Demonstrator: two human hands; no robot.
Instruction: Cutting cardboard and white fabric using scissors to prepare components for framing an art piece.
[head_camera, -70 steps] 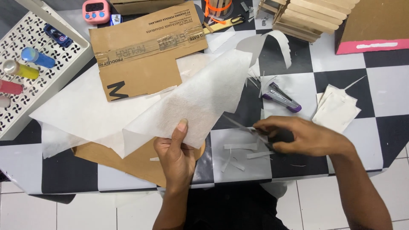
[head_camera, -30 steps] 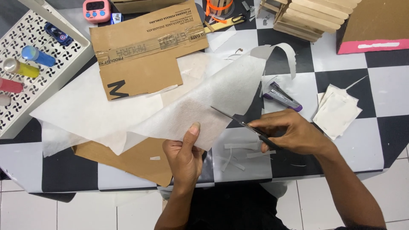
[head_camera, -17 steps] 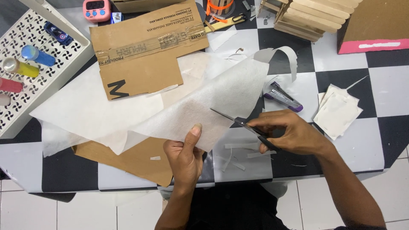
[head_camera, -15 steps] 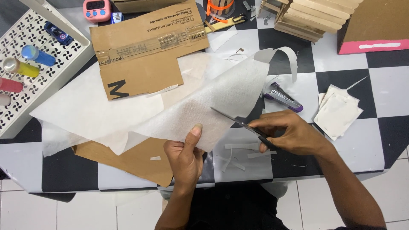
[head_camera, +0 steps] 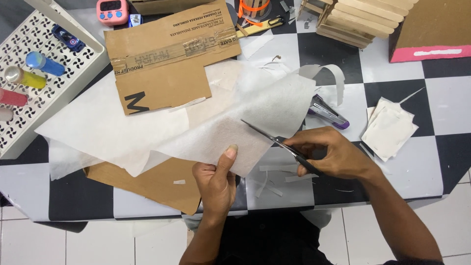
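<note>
Paper: a thin white sheet (head_camera: 196, 122) lies across the middle of the checkered table (head_camera: 412, 167), its near corner lifted at the centre of the view.
Change: since half a second ago the scissors (head_camera: 274, 140) have stayed at the same slant, blades closed to a thin line, tip on the sheet; 2.3 seconds ago they lay lower, at the paper's right edge.
Left hand: the left hand (head_camera: 216, 181) pinches the sheet's near edge at 6 o'clock, thumb (head_camera: 228, 154) flat on top, the other fingers curled underneath.
Right hand: the right hand (head_camera: 333, 157), at 4 o'clock from the sheet, is closed around the black handles, fingers bunched together.
Under the sheet: a brown cardboard piece (head_camera: 147, 184) shows at 7 o'clock.
Above: a taped cardboard flap (head_camera: 167, 54) overlaps the sheet at 11 o'clock.
Right: a purple stapler (head_camera: 328, 113) sits at 3 o'clock, folded white squares (head_camera: 390, 130) beyond it.
Left: a white perforated tray (head_camera: 54, 83) with coloured tubes at 9 o'clock.
Near edge: cut paper strips (head_camera: 274, 176) lie between the hands.
</note>
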